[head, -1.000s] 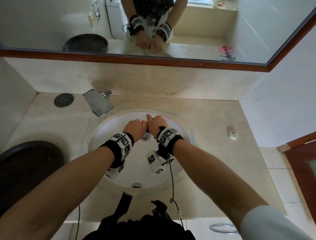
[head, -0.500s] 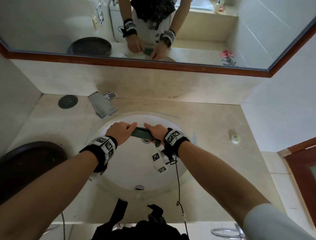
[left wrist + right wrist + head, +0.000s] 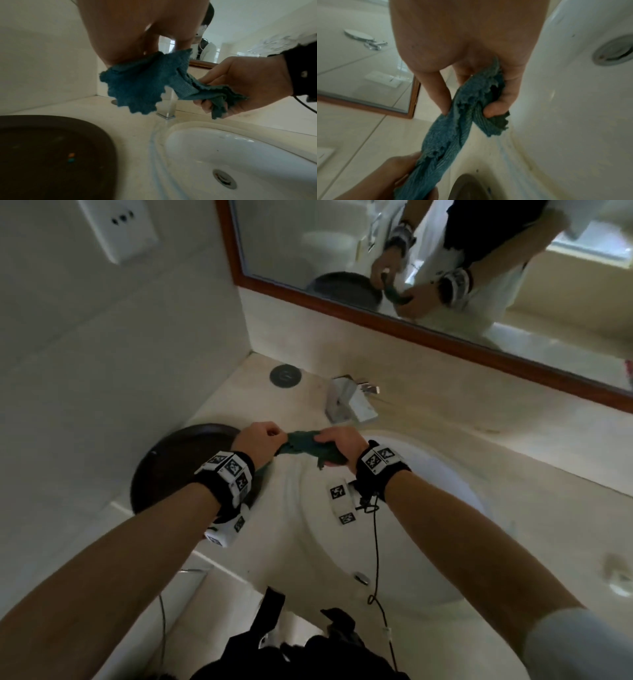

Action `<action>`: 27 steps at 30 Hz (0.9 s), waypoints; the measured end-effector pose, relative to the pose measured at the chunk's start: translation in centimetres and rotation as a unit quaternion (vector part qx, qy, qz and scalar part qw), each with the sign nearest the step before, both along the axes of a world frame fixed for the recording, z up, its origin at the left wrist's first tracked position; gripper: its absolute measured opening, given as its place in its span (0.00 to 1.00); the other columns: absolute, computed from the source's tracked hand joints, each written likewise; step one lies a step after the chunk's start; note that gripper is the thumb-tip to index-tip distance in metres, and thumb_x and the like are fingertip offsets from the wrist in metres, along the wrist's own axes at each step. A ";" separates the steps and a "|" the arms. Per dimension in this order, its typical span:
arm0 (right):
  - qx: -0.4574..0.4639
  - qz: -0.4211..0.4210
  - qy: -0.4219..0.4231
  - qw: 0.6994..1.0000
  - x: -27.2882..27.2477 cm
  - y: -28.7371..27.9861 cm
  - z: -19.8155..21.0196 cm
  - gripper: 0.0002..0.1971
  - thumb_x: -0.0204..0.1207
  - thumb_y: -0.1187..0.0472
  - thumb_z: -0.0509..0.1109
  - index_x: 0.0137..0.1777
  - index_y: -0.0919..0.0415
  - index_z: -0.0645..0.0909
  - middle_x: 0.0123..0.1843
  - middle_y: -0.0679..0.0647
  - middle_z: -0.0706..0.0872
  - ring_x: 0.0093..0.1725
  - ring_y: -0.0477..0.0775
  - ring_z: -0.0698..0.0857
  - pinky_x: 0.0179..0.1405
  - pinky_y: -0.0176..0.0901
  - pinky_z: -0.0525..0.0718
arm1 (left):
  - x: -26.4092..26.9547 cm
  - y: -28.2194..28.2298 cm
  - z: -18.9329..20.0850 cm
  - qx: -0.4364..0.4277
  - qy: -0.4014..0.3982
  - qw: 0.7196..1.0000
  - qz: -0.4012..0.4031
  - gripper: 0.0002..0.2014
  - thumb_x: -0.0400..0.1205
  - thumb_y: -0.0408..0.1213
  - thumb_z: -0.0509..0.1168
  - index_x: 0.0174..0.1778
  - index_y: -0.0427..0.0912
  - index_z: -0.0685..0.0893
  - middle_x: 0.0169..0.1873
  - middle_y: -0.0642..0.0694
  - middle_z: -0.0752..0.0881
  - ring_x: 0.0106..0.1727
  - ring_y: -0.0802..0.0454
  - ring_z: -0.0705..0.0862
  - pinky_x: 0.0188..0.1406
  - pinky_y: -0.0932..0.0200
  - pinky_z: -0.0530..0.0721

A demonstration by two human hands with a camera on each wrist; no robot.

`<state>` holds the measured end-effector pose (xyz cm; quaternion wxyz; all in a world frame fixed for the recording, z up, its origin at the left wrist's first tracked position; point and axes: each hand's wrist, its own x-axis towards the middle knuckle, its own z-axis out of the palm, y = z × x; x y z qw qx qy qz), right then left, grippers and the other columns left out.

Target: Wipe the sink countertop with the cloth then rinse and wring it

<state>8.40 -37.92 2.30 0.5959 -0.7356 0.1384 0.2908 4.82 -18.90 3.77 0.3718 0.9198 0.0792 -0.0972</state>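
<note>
A teal cloth [image 3: 306, 447] with a zigzag edge hangs stretched between both hands, above the left rim of the white sink [image 3: 428, 508]. My left hand [image 3: 258, 440] grips one end, and a loose flap of the cloth [image 3: 135, 86] hangs below it. My right hand [image 3: 337, 445] curls its fingers round the bunched other end of the cloth [image 3: 471, 108]. In the left wrist view the right hand [image 3: 240, 88] holds its end just above the faucet [image 3: 169, 106]. No water is seen running.
A dark round tray [image 3: 171, 467] lies on the beige countertop [image 3: 513, 460] left of the sink. The chrome faucet [image 3: 346, 402] and a round dark cap [image 3: 285, 375] stand by the back wall. A mirror [image 3: 445, 268] hangs above. A small white object [image 3: 616, 577] lies at right.
The two fists were pressed together over the drain, then drew apart with the cloth stretched between them. Both hands and my view have since shifted left, toward the dark tray.
</note>
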 end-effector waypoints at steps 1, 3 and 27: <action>0.004 0.014 -0.007 1.000 0.2 1.5 0.2 0.05 0.75 0.62 0.72 0.40 0.62 0.82 0.36 0.61 0.85 0.33 0.58 0.84 0.32 0.45 0.84 | -0.1 1.3 0.0 0.001 -0.003 1.000 0.017 0.08 0.81 0.42 0.64 0.45 0.44 0.86 0.44 0.38 0.89 0.48 0.38 0.85 0.53 0.46 0.84; 0.018 0.037 -0.015 0.999 0.5 4.3 0.5 0.05 0.76 0.65 0.71 0.39 0.59 0.82 0.36 0.61 0.85 0.32 0.58 0.83 0.30 0.45 0.83 | -0.4 3.9 0.0 0.009 -0.002 0.999 0.053 0.09 0.80 0.45 0.64 0.48 0.46 0.87 0.47 0.40 0.89 0.51 0.39 0.85 0.56 0.46 0.84; -0.154 0.178 -0.102 0.967 -0.5 16.6 -2.0 0.14 0.73 0.57 0.75 0.58 0.56 0.87 0.58 0.53 0.87 0.58 0.54 0.84 0.61 0.44 0.80 | -2.9 14.4 -2.1 0.043 0.046 0.985 0.162 0.13 0.77 0.51 0.65 0.54 0.50 0.82 0.56 0.46 0.87 0.56 0.43 0.84 0.56 0.52 0.81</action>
